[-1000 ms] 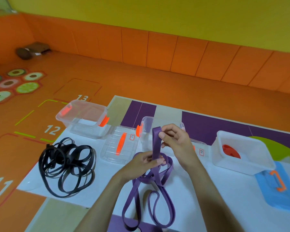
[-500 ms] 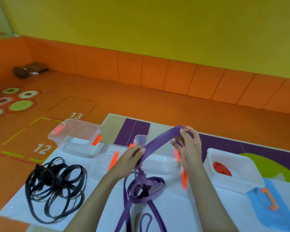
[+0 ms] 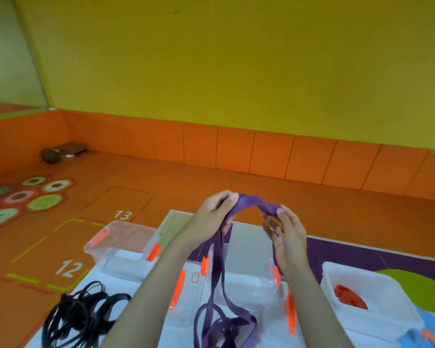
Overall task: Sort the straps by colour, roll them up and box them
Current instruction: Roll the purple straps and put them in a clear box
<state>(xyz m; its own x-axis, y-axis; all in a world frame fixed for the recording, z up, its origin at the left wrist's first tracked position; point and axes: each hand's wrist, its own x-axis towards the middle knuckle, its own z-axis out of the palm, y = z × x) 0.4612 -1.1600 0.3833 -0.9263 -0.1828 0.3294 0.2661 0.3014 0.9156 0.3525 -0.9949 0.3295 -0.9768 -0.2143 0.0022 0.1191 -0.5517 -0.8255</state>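
Holding the strap (image 3: 251, 200) high mid-frame: our left hand (image 3: 215, 214) grips, right hand (image 3: 288, 234) pinches it, probably letting tangles drop out.

Table (image 3: 126, 287): left box (image 3: 122, 249), lid (image 3: 183, 292), middle box (image 3: 246, 285), right box (image 3: 367, 310) in row, left to right; strap (image 3: 349, 296) in right box; strap heap (image 3: 83, 315) before left box.

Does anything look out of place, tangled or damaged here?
Nothing damaged or spilled. The purple strap, held up between the left hand and right hand, hangs down into a knotted tangle on the table, and the black straps lie in a loose, unrolled heap at the left.
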